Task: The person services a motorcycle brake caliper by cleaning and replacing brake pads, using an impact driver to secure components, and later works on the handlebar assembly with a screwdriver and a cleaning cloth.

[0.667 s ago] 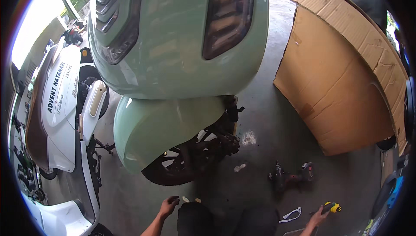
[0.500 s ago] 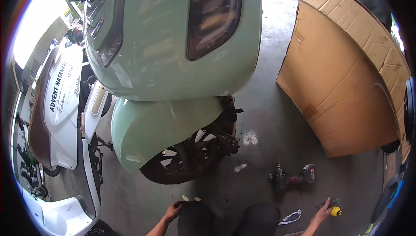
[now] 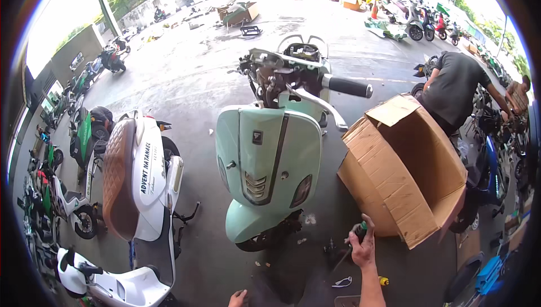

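Grey floor (image 3: pixel 197 160) carries everything; its far side runs out to bright ground with parked motorbikes. Mint-green scooter (image 3: pixel 265 155) stands mid-floor, nose and front wheel toward the person. Mechanism exposed at the handlebar; black grip and lever project rightward, toward the box. White scooter (image 3: pixel 147 205) with brown quilted seat stands to the left; a strip of floor separates its right edge from the green bodywork. Cardboard box (image 3: pixel 389 183) sits to the right, mouth turned to the upper right. Between its left edge and the green scooter: a second lane of floor, narrower at the lever's height. Co-worker (image 3: pixel 459 90) in dark clothing bends beyond the box's right side, bounding the room there.

Right hand (image 3: pixel 362 245) appears in front of the box's near left corner, thumb and fingers clamped on the green handle of a screwdriver (image 3: pixel 362 227); shaft slants down and left, over the floor. Contact between hand and cardboard: cannot tell. Left hand (image 3: pixel 238 298) at the floor's near edge, cropped by the lower rim; finger spacing cannot be told. White looped part (image 3: pixel 342 282) lies near the right forearm's left side; yellow piece (image 3: pixel 384 281) just beside its right. Small pale scraps (image 3: pixel 258 263) lie between front wheel and left hand.
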Motion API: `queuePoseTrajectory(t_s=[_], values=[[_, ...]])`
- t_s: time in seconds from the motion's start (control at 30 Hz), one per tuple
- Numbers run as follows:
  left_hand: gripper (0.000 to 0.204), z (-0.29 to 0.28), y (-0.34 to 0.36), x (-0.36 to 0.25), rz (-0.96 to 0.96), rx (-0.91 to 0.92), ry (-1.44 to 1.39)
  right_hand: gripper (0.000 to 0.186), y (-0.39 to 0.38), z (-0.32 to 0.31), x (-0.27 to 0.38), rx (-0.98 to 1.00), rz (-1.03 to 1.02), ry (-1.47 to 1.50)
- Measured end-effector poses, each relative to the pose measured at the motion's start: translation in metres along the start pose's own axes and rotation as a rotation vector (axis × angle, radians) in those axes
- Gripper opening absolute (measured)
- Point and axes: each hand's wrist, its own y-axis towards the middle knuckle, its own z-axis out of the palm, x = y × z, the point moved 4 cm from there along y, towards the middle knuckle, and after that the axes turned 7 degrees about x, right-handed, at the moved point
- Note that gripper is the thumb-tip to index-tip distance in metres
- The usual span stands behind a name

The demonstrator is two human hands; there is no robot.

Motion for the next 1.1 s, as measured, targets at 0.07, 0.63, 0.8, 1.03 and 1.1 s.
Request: queuePoseTrajectory(t_s=[0.07,0.63,0.8,1.03,1.1], values=[[0.044,-0.003,-0.061,-0.053,0.037,-0.118,-0.111,0.041,0.028,0.004,0.123,0.169,-0.152,0.265],[0.033,0.249,-0.217,-0.712,1.443,0.364,0.433,0.012,0.398,0.061,0.522,-0.086,-1.258,0.187],[0.021,0.256,-0.175,-0.723,1.289,0.366,0.398,0.018,0.441,0.078,0.498,0.087,-1.005,0.340],[0.016,0.260,-0.160,-0.726,1.341,0.429,0.250,0.017,0.449,0.080,0.494,-0.030,-1.053,0.060],[0.016,0.261,-0.162,-0.725,1.381,0.388,0.288,0.021,0.449,0.083,0.493,-0.038,-0.974,-0.078]])
